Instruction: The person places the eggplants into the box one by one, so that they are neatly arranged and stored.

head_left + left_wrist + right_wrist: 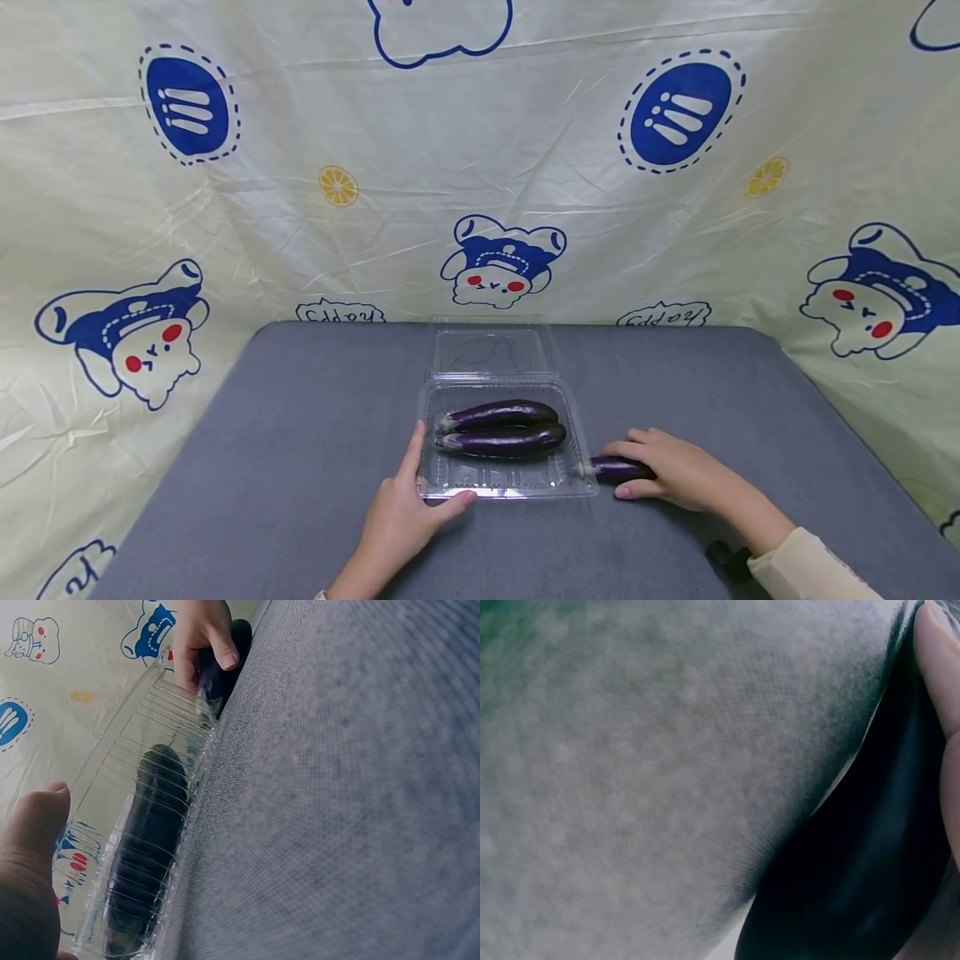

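A clear plastic clamshell container (517, 487) lies with its lid (491, 352) folded back at the far side. Inside it are two dark purple eggplants (501, 442), side by side. My left hand (401, 508) rests at the container's near left corner, index finger straight along the left side and thumb along the front rim. To the right of the container my right hand (671, 471) grips a third eggplant (618, 469), whose stem end is at the container's right edge. This eggplant (855, 877) also fills the right side of the right wrist view, a finger (937, 667) against it.
The grey cloth-covered table (300, 433) stretches to both sides. A pale printed curtain (487, 167) hangs behind and around it. By my right wrist is a small black object (727, 561).
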`<state>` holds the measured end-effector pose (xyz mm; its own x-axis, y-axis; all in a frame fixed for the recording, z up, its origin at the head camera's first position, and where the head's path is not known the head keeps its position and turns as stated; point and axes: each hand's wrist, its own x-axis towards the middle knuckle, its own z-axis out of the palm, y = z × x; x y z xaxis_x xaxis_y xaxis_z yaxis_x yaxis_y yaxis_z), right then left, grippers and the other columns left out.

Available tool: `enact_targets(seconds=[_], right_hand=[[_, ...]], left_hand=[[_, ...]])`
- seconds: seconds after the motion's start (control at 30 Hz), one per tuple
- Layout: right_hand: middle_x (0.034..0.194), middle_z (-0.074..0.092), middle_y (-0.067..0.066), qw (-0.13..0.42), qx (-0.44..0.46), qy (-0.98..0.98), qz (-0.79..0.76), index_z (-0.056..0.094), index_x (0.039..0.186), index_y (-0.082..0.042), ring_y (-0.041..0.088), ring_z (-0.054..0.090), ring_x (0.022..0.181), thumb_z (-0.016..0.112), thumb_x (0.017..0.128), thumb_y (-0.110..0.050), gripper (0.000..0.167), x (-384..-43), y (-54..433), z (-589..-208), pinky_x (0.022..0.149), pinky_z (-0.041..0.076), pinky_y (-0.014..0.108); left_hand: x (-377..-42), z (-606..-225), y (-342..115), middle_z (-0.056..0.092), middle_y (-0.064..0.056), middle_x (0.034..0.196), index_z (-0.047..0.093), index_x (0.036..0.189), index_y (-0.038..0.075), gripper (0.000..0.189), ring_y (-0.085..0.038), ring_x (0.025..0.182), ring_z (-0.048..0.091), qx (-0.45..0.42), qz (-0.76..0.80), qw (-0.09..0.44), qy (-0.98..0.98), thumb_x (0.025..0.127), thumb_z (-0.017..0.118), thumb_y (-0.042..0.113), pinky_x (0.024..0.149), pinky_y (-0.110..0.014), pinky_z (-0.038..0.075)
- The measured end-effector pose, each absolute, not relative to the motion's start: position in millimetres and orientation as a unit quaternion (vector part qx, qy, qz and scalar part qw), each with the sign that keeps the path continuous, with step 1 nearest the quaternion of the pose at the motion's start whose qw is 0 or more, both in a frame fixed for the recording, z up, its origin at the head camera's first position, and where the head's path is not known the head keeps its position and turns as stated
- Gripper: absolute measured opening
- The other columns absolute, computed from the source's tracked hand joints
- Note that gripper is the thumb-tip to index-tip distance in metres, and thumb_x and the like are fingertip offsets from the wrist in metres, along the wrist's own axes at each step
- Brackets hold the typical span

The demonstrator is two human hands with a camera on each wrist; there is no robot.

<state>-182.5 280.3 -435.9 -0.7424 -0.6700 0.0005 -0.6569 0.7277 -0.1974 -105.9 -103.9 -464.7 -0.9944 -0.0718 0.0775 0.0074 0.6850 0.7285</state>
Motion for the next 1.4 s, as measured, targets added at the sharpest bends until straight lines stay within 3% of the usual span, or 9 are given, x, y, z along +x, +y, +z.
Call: enact_targets(seconds=[0.4,0.63,0.83,1.4], right_hand=[[0.098,0.054,-0.016,0.026,-0.339,0.936,-0.089,0.063,0.129,-0.027,0.001,0.044,0.082,0.060,0.089,-0.060,0.051,-184.6,282.6,-430.8,0.066,0.038,0.025],[0.096,0.054,-0.017,-0.014,-0.296,0.953,-0.067,0.064,0.127,-0.029,0.005,0.049,0.084,0.064,0.087,-0.060,0.050,-187.3,284.7,-426.0,0.068,0.042,0.030],[0.092,0.053,-0.014,-0.048,-0.278,0.958,-0.060,0.065,0.126,-0.027,0.008,0.048,0.081,0.070,0.086,-0.053,0.048,-192.2,286.8,-420.3,0.066,0.041,0.031],[0.097,0.056,-0.009,-0.051,-0.280,0.957,-0.065,0.061,0.132,-0.028,0.010,0.046,0.082,0.068,0.088,-0.053,0.051,-203.9,255.6,-383.4,0.066,0.036,0.029]], left_hand=[[-106.1,-464.9,-104.6,0.026,0.012,0.049,0.018,0.160,0.028,0.118,-0.005,0.049,0.022,0.016,-0.399,0.051,-0.915,0.068,0.078,0.069,0.043,-0.025,0.024],[-106.4,-464.7,-104.1,0.027,0.012,0.050,0.019,0.160,0.028,0.118,-0.005,0.049,0.025,0.015,-0.395,0.056,-0.917,0.067,0.078,0.069,0.044,-0.025,0.027],[-106.6,-465.1,-104.7,0.027,0.013,0.049,0.018,0.160,0.027,0.118,-0.004,0.049,0.023,0.010,-0.399,0.057,-0.915,0.067,0.077,0.070,0.044,-0.025,0.025],[-107.0,-467.9,-105.6,0.026,0.014,0.049,0.018,0.160,0.027,0.118,-0.003,0.048,0.022,0.005,-0.397,0.063,-0.916,0.067,0.076,0.072,0.043,-0.024,0.025]])
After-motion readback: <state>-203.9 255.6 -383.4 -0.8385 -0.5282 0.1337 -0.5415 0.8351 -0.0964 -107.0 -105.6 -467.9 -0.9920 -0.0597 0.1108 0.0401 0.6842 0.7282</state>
